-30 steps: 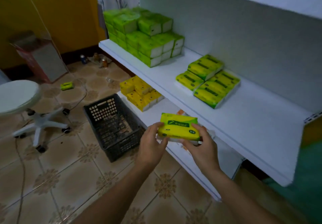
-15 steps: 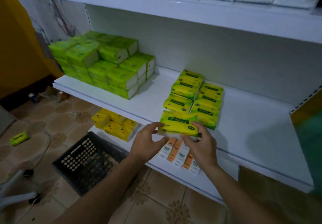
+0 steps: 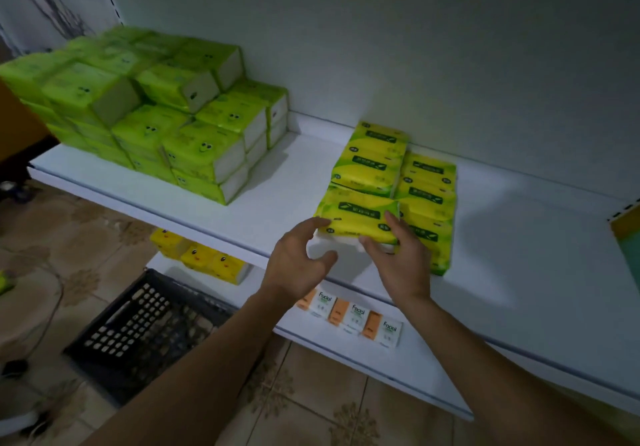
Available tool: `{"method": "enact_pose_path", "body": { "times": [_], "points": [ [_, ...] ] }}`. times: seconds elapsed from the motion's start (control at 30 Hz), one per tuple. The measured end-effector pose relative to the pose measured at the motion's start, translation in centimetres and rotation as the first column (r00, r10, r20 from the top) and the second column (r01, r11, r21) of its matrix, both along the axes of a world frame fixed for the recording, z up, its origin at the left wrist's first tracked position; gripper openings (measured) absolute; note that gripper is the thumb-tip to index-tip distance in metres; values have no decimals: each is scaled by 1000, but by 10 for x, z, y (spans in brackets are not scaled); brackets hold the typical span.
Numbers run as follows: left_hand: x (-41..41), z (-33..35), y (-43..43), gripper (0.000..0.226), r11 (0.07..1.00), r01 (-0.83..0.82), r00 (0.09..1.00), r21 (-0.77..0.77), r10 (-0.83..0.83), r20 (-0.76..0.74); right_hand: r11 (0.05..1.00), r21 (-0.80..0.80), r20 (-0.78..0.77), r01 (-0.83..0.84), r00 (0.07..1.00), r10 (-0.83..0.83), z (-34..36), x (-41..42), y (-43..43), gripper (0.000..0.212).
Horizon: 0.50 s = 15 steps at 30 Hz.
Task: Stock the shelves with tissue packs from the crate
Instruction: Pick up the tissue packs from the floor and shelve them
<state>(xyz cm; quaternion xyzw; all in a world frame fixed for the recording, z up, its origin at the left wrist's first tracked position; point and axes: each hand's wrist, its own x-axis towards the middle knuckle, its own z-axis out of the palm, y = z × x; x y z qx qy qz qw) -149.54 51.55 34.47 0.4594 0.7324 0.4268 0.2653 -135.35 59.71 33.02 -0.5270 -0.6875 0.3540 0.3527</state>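
A yellow-green tissue pack lies on the white middle shelf, at the front of a group of matching packs. My right hand grips its right end, index finger on top and thumb at its front edge. My left hand hovers just left of the pack with fingers spread; only a fingertip is near its corner. The black plastic crate stands on the floor at the lower left, partly hidden by my left forearm.
Stacked bright green tissue packs fill the shelf's left part. On the lower shelf sit yellow duck-print packs and orange-white Facial packs. Bare shelf lies right of the yellow-green group. Cables run over the tiled floor at left.
Both hands carried the pack up and forward onto the middle shelf, in front of the matching packs. My left hand has let go and opened; the right still holds it.
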Motion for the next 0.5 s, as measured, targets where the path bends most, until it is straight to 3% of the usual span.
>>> {"method": "enact_pose_path", "body": {
  "times": [0.5],
  "points": [
    [-1, -11, -8, 57, 997, 68, 994, -44, -71, -83, 993, 96, 309, 63, 947, -90, -17, -19, 28, 61]
  ]
}}
